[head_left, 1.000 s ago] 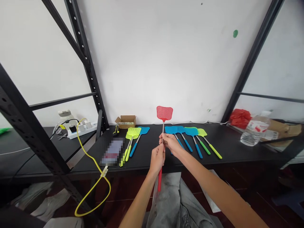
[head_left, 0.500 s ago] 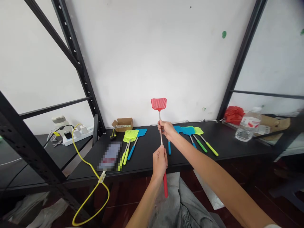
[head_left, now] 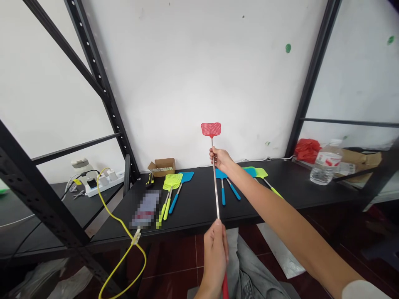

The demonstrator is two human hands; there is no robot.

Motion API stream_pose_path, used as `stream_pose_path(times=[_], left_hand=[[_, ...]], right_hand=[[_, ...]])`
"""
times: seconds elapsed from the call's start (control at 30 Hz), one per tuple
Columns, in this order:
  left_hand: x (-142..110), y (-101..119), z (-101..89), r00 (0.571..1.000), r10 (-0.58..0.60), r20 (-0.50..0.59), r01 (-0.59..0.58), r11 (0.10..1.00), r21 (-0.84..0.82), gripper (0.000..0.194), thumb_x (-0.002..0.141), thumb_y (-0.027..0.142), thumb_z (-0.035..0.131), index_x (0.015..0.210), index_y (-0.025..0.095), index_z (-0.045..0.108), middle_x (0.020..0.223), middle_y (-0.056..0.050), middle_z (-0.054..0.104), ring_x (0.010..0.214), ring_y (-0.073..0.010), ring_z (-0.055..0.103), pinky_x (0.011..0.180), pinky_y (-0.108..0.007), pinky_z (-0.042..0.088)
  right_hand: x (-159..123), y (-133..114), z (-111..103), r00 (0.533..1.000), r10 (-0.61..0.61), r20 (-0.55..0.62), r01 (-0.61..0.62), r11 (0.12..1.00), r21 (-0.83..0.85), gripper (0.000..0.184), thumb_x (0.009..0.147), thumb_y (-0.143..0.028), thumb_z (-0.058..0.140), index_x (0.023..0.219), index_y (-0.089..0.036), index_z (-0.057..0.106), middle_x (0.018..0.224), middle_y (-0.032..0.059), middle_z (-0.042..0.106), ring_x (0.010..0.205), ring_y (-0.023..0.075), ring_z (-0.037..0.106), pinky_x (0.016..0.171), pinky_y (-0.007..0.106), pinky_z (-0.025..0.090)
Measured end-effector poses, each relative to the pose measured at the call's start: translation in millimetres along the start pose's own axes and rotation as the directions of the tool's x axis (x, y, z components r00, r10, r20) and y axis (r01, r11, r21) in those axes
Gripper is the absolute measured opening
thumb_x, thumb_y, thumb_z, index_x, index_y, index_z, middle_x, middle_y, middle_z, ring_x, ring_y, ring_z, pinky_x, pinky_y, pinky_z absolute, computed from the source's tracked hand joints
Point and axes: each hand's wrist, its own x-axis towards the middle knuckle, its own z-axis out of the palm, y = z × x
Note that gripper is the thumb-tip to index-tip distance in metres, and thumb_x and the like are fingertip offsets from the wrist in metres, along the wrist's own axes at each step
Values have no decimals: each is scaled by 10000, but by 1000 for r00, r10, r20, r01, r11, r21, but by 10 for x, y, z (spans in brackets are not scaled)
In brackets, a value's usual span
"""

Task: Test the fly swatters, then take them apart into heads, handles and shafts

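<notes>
Right hand [head_left: 222, 159] fingers pinch red swatter [head_left: 211, 129] below its head, frame centre; left hand [head_left: 215, 253] fingers grip lower down, bottom centre. Wide spacing probably steadies it.

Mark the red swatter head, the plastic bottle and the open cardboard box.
Red swatter head [head_left: 211, 129]: head-camera view, on its mesh.
Plastic bottle [head_left: 327, 161]: head-camera view, on its label.
Open cardboard box [head_left: 165, 172]: head-camera view, on its front wall.

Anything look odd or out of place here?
Mildly: a yellow cable loops off the front of the table, where it could snag, and green blotches mar the white wall. The held red swatter looks undamaged, and I see no spill.
</notes>
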Motion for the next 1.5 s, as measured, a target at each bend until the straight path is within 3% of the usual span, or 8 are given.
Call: stream_pose_path(times=[0.17,0.37,0.5,0.67,0.83,1.1,1.3,1.5], left_hand=[[-255,-168,-5,999,-51,-1,51,998,-36,550,840,722,400,583,236,400,307,72,299,287,-72,179,350,-241,145],[-334,-217,-1,998,-58,-18,57,998,-14,554,840,716,412,578,228,411,307,74,292,278,-63,168,339,-235,112],[-291,-163,-57,999,-50,-15,50,999,-15,534,877,668,408,601,211,421,304,79,305,281,-52,181,353,-214,144],[-193,20,-150,997,-38,-64,36,999,-35,502,890,644,419,652,202,440,321,88,323,287,-50,201,341,-187,163],[-211,28,-155,996,-34,-78,31,999,-40,503,899,642,399,658,202,441,322,84,327,293,-50,202,347,-186,161],[-353,-39,53,993,-46,-108,34,994,-108,582,826,740,410,579,213,398,342,75,289,301,-53,194,352,-217,131],[-523,-149,234,984,-117,-133,101,987,-123,587,815,753,413,577,216,404,344,79,264,311,-54,138,356,-230,95],[-703,-337,336,953,-238,-188,183,946,-269,584,687,787,561,596,213,500,400,57,336,354,-81,278,375,-225,236]], right_hand=[[49,-80,10,1000,-7,-13,7,1000,19,252,858,-379,609,696,-193,560,569,-20,511,512,101,452,512,248,369],[-87,-63,8,1000,-26,7,26,1000,-7,285,853,-441,612,728,-184,606,620,-2,557,541,104,502,504,243,379],[-487,180,-65,984,19,180,13,984,-176,364,852,-519,589,800,-167,664,654,29,610,548,117,547,511,244,402],[-1169,606,-147,895,135,426,-14,961,-276,455,850,-597,542,807,-158,655,694,57,653,585,135,576,506,241,406],[-1481,729,-160,859,193,474,-81,966,-247,417,849,-568,555,814,-159,626,682,51,657,601,139,573,523,244,398],[-1428,704,-132,908,149,393,-95,983,-154,381,829,-540,598,760,-165,600,604,24,618,560,124,521,535,250,347],[-1052,413,-100,967,90,237,-90,996,-7,368,725,-523,720,754,-173,608,577,-16,548,552,113,477,531,248,344],[-847,170,-70,971,42,234,-51,998,35,303,723,-445,746,728,-172,617,579,-21,526,555,111,471,513,239,362]])
